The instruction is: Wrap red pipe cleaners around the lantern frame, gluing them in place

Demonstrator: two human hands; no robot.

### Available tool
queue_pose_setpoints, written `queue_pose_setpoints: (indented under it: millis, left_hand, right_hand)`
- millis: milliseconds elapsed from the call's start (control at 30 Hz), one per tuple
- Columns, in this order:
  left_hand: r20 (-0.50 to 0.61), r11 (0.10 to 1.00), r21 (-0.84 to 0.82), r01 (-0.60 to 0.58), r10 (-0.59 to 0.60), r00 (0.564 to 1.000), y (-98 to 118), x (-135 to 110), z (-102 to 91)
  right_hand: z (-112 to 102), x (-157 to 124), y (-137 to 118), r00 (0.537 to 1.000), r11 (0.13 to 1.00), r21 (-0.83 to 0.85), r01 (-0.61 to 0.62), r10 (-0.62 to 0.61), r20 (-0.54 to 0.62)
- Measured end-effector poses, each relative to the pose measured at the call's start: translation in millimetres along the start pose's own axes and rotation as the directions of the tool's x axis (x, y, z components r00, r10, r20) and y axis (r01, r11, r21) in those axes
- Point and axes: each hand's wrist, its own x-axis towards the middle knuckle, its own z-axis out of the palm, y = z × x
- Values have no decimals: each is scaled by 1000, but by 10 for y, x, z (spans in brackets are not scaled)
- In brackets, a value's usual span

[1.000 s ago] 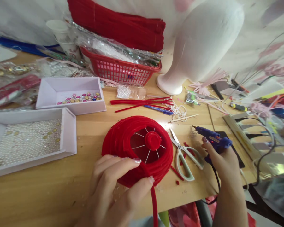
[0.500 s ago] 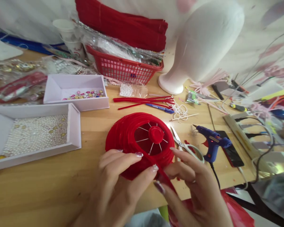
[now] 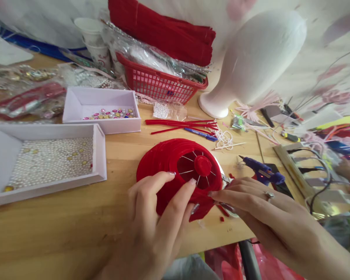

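Observation:
A round, ribbed red form (image 3: 163, 155), wrapped in fuzzy velvet-like strips, lies on the table. Its opening shows silvery wire spokes around a red hub (image 3: 202, 165). My left hand (image 3: 160, 206) grips the near rim, fingers on top and thumb lower down by a loose red flap (image 3: 200, 212). Palm down, my right hand (image 3: 265, 210) stretches its fingers over the scissors (image 3: 225, 179) at the form's right side, its fingertips close to the rim. Most of the scissors' handle is hidden beneath it.
White boxes of pearl beads (image 3: 52, 159) and gems (image 3: 107, 112) stand left. Behind are a red basket (image 3: 163, 85), a white mannequin head (image 3: 262, 58), red stems (image 3: 177, 124) and a pen (image 3: 201, 134). A blue glue gun (image 3: 262, 171) and power strip (image 3: 294, 175) lie right.
My right hand has let go of the red strip at the near rim and moved right, over the scissors. My left hand stays on the form. The view has shifted slightly.

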Motion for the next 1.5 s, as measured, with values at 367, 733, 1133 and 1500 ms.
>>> queue_pose_setpoints:
  millis: [367, 733, 1133, 1500]
  left_hand:
    - [-63, 999, -21, -29, 27, 998, -64, -37, 46]
    - [-15, 996, -4, -93, 93, 996, -195, -95, 32]
    - [-43, 998, -28, -55, 54, 998, -142, -85, -39]
    - [-11, 995, 71, -76, 77, 997, -213, -87, -45]
  right_hand:
    - [-222, 130, 250, 981, 988, 10, 152, -152, 124]
    - [-13, 169, 325, 975, 984, -86, 158, -170, -146]
    - [105, 142, 335, 965, 991, -55, 123, -132, -227]
    - [270, 88, 285, 939, 995, 21, 97, -84, -334]
